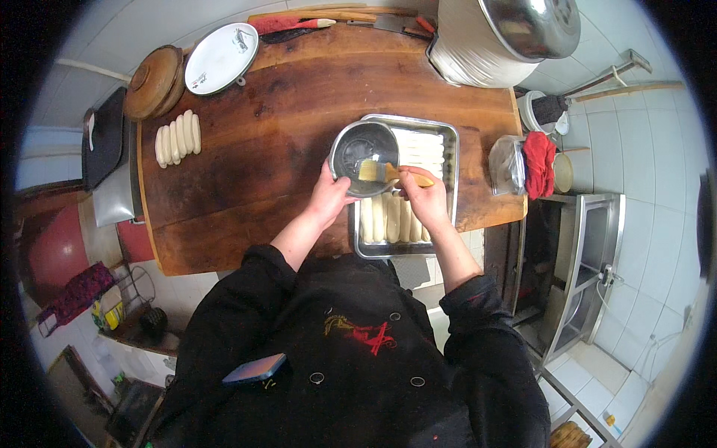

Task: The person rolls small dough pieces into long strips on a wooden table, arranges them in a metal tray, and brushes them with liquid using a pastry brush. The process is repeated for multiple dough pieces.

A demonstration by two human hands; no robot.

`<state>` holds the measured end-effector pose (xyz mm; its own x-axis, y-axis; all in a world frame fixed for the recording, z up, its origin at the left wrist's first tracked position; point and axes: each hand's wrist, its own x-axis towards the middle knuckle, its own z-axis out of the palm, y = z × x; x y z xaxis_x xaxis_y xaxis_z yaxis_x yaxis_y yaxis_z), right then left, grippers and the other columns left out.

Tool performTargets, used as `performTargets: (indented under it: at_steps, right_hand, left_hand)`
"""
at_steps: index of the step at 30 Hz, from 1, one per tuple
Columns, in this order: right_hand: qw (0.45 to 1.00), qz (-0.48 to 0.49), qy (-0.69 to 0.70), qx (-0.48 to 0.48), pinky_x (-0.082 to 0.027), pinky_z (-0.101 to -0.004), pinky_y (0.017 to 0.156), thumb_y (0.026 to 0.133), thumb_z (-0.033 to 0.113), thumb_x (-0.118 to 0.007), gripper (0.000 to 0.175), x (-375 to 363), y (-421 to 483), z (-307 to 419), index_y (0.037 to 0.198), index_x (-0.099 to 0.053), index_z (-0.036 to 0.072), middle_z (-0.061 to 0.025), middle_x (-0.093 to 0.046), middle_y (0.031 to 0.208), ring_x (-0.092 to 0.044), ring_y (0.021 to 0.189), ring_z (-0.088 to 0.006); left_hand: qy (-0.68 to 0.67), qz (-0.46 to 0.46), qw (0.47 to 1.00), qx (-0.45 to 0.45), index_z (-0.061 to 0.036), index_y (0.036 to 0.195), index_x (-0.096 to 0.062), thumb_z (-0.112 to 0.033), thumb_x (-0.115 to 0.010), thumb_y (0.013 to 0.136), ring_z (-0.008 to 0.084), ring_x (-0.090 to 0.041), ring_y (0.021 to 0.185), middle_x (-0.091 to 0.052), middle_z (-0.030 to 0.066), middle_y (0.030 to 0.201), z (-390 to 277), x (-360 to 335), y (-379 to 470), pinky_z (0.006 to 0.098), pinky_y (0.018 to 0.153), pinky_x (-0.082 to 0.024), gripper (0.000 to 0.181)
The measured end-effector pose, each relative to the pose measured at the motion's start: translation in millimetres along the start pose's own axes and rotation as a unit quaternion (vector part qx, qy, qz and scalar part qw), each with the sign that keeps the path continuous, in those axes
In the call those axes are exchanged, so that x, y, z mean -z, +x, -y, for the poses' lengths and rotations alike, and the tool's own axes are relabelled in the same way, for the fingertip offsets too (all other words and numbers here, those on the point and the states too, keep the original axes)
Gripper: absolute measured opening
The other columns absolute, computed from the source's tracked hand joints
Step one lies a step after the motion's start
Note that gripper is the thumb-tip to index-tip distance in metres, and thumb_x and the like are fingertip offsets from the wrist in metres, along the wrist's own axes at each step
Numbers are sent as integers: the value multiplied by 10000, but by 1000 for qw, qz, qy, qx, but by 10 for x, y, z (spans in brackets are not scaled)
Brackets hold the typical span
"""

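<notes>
My left hand point(330, 193) grips a round metal bowl point(346, 140) by its near left rim, tilted over a rectangular metal tray point(455, 196). A wooden-handled pastry brush point(375, 171) is in my right hand point(427, 196), its pale bristles inside the bowl. A little clear liquid seems to lie at the bowl's bottom. Pale dough strips point(392, 215) fill the tray, crosswise in its far part and lengthwise in its near part. The bowl and my right hand hide some of them. The tray's near edge juts past the table's front edge.
On the wooden table point(269, 157), several more dough strips point(178, 139) lie at the left. Behind them are a round wooden lid point(151, 81) and a white oval plate point(222, 59). A cleaver point(386, 23) lies at the back. A cloth-covered container point(476, 56) stands back right, a red cloth point(539, 165) at the right edge.
</notes>
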<state>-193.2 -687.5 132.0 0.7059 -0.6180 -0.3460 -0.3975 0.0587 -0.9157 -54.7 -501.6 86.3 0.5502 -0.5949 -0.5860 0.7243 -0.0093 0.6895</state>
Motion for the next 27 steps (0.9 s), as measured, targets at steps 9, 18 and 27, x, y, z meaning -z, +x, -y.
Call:
performTargets:
  at_steps: [9, 18, 27]
  right_hand:
    - [874, 111, -362, 305, -608, -479, 863, 947, 116, -775, 337, -155, -142, -131, 1283, -749, 117, -159, -760, 1076, -728, 1006, -390]
    - [988, -63, 135, -35, -553, -271, 723, 1064, 187, -687, 300, 116, 65, -190, 1273, -746, -20, -77, -787, 928, -669, 761, -108]
    - [986, -52, 132, -82, -545, -279, 652, 1043, 225, -732, 248, 179, 1228, -782, 1180, -771, 22, -60, -758, 854, -667, 693, -124]
  left_hand:
    - [3, -25, 1000, -6, -191, 1634, -284, 74, -416, 1001, 357, -655, 1324, -495, 162, 1559, 22, 53, -32, 546, 986, -668, 699]
    - [-30, -78, 996, -18, -145, 1579, -342, 73, -406, 1004, 374, -689, 1277, -542, 176, 1511, -199, 377, -151, 560, 973, -659, 618]
    - [-10, -186, 982, -25, -128, 1639, -289, 60, -399, 992, 407, -667, 1303, -499, 201, 1554, -268, 975, -448, 570, 982, -658, 682]
